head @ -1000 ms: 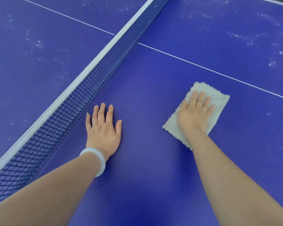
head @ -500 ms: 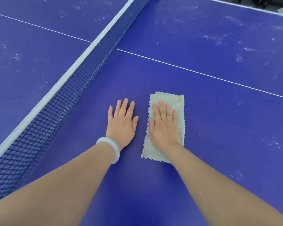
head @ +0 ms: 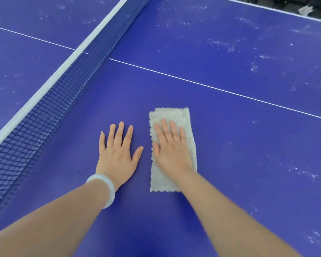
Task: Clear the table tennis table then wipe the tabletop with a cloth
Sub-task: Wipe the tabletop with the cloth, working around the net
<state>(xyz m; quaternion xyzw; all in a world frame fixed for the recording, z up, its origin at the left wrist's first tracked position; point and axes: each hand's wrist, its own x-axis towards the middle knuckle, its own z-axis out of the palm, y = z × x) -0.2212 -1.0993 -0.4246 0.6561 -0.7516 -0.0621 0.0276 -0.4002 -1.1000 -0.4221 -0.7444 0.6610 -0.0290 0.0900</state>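
A pale, fluffy rectangular cloth point(head: 171, 115) lies flat on the blue table tennis tabletop point(head: 248, 145). My right hand point(head: 171, 149) presses on it with straight fingers, covering its middle. My left hand point(head: 118, 153), with a white bangle on the wrist, rests flat on the bare tabletop just left of the cloth, fingers spread. A narrow strip of table separates the two hands.
The dark blue net point(head: 50, 108) with its white top band runs diagonally along the left of my left hand. A white centre line point(head: 211, 86) crosses beyond the cloth. White dusty smears point(head: 222, 43) mark the far and right tabletop. The table's far edge shows at top right.
My right hand slid the cloth leftward from the right side until it lies beside my left hand, turning it upright. The left hand stayed flat on the table.
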